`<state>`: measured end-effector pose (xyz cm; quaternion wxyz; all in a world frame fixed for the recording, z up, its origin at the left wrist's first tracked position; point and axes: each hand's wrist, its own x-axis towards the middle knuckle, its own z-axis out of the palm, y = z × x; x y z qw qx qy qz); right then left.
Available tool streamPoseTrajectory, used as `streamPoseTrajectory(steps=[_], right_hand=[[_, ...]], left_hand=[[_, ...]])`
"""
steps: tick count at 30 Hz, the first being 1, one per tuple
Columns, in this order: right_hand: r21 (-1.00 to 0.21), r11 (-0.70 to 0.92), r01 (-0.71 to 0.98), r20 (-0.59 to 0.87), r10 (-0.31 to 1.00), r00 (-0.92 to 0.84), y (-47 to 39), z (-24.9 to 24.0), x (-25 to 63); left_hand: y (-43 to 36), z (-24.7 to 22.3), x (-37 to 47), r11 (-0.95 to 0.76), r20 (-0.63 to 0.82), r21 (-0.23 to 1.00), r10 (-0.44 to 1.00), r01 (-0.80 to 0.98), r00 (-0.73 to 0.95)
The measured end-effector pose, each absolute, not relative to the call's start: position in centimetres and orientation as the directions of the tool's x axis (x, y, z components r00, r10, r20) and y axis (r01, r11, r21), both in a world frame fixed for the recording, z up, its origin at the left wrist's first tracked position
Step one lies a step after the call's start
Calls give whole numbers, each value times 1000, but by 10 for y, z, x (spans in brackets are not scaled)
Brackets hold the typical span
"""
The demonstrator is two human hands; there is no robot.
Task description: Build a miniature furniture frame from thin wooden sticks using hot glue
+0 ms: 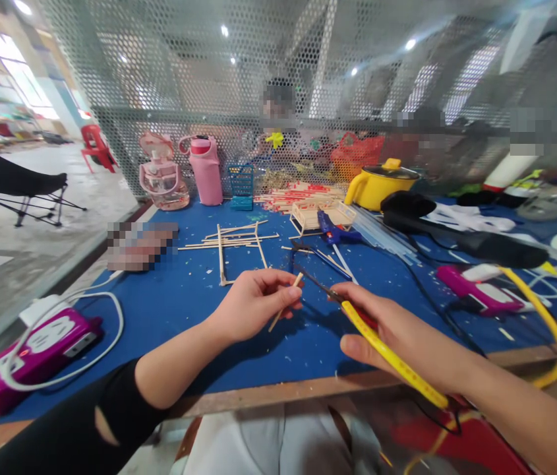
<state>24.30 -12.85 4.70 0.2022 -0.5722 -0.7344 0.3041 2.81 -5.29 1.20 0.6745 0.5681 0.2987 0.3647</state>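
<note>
My left hand [263,300] pinches a short wooden stick [285,303] that slants up to the right. In my right hand [381,330] is a cutting tool with yellow handles [391,356]; its dark jaws reach up left, close beside the stick's upper end. Beyond my left hand, a frame of thin sticks [221,254] lies on the blue table [159,303], with more loose sticks across it. A blue glue gun [332,231] rests by a small wooden rack [302,218], and a dark-handled tool [320,254] lies just in front.
Purple power strips [51,343] sit at left and right [476,290], with cables. At the back stand pink bottles [205,171], a blue basket [241,185], a stick pile [298,196] and a yellow pot [381,188]. Behind the perforated metal screen [184,79] are people. Clear glue sticks [381,232] lie right.
</note>
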Motion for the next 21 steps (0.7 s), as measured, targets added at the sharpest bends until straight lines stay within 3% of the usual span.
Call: streamPoseTrajectory(steps=[9,21], right_hand=[[-628,212,749,7,964,-267,-128,45,229],[-661,278,697,55,944,-325,-130,45,233]], left_hand=[[-55,8,26,-105,128,992,837,-74,532],[-59,12,23,-185,190,981,814,-64,549]])
